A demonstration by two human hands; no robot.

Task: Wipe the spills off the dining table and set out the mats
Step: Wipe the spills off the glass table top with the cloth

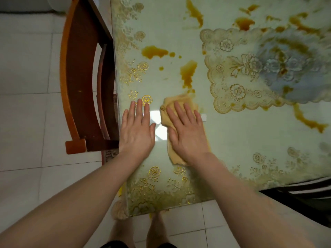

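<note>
Head view, one frame. The dining table [232,140] is seen from above; its surface is pale green with gold floral print along the edges. The right hand [186,129] is laid flat, fingers spread, on a yellow-tan cloth [172,104], which is pressed against the tabletop near the table's near-left corner; nothing is clamped, the cloth is only covered by the palm. The left hand [138,127] is placed flat and open on the bare tabletop just beside the cloth, not touching it. Brown spills [155,51] are spread over the table: one patch beyond the left hand, one [188,72] just past the cloth's far edge, more at the far side and right. One scalloped lace-patterned mat [250,72] is lying at the right, well apart from both hands, with spill marks on and around it. A wooden chair [80,77] is pushed against the table's left edge. A white tiled floor [26,104] and bare feet [155,228] are noted below.
</note>
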